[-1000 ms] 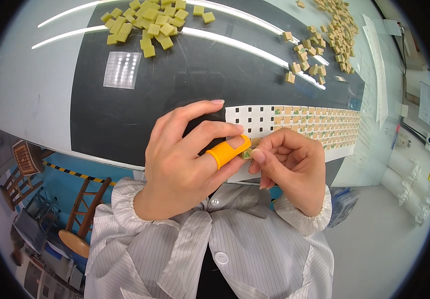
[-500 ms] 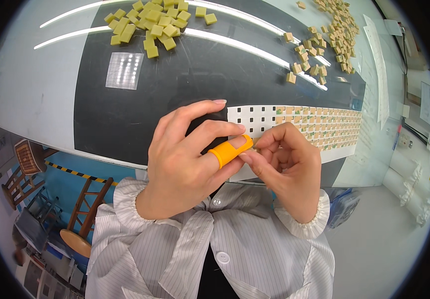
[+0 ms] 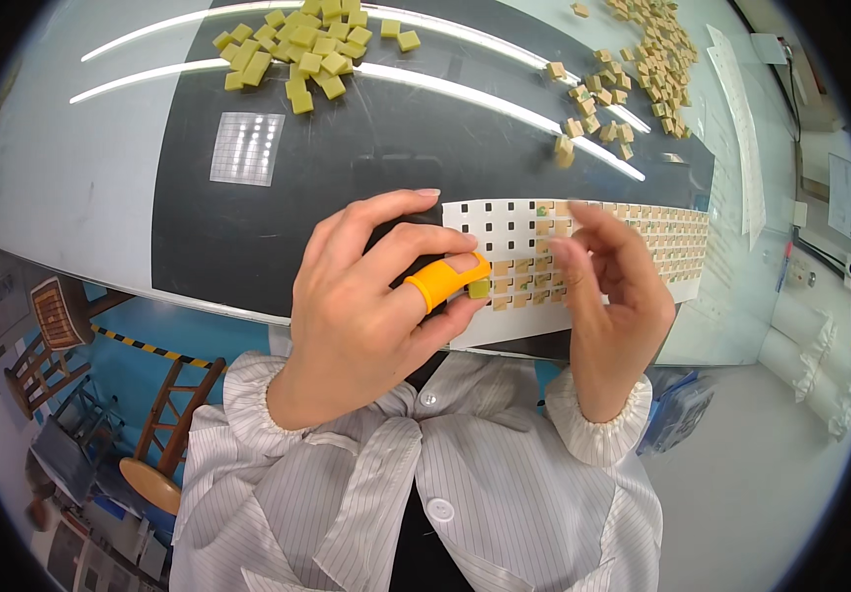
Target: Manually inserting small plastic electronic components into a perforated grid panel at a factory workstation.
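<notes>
My left hand (image 3: 352,286) is over the near left end of a white perforated sheet (image 3: 455,215), the upper fingers stretched out. An orange finger sleeve (image 3: 437,283) covers one finger. Between that finger and the thumb it pinches a small yellow-green block (image 3: 480,289). Dark square holes show at the sheet's far left part, and tan square pieces (image 3: 633,235) line the others in rows. My right hand (image 3: 618,296) hovers over the sheet, thumb and forefinger apart, with nothing visible between them; its fingertips are slightly blurred.
Yellow-green square blocks (image 3: 312,49) lie heaped at the back of the dark mat (image 3: 366,148). Many small tan blocks (image 3: 657,74) are scattered at the back right. A clear gridded square (image 3: 246,148) lies on the mat's left. Stools (image 3: 174,424) stand beyond the table's near edge.
My right hand has come away from the left hand's fingertips and moved right, its fingers opening. The yellow-green block now shows in the left hand. The view has shifted slightly.
</notes>
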`<state>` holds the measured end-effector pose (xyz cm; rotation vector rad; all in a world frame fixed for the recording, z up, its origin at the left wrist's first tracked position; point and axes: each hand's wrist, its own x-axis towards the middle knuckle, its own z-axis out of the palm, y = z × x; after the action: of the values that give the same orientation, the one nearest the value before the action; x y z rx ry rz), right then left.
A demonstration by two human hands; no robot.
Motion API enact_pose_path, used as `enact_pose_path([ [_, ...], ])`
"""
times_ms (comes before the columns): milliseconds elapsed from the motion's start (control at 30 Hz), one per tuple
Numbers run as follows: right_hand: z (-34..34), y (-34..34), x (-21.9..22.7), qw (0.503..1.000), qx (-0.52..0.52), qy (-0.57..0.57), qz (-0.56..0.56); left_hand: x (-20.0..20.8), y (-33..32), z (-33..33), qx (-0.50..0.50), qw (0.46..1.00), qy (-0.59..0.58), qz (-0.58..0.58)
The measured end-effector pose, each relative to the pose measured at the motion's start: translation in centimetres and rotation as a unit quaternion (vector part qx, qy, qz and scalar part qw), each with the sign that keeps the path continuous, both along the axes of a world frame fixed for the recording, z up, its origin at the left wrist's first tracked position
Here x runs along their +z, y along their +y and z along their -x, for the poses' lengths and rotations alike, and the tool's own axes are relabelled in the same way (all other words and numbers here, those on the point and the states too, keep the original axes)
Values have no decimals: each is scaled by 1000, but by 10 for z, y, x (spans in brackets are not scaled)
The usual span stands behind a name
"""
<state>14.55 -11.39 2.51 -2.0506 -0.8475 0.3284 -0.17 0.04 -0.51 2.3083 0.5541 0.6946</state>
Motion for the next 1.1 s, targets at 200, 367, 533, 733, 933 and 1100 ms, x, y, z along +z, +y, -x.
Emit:
enact_pose_path([
  [200, 17, -9, -2, 991, 108, -62, 54, -1, -1, 1, 4, 1000, -3, -6],
  [367, 19, -9, -1, 988, 120, -80, 48, 0, -1, 1, 4, 1000, -1, -9],
  [533, 19, -10, -2, 988, 106, -96, 56, -1, -1, 1, 0, 1000, -8, -11],
  [733, 18, -6, 1, 991, 96, -65, 67, -2, -1, 0, 6, 1000, -7, -12],
  [933, 11, -5, 7, 990, 98, 13, 98, -1, 0, 1, 5, 1000, -4, -5],
  [1100, -2, -4, 16, 962, 101, 248, 46, 1, 0, 1, 0, 1000, 7, 4],
])
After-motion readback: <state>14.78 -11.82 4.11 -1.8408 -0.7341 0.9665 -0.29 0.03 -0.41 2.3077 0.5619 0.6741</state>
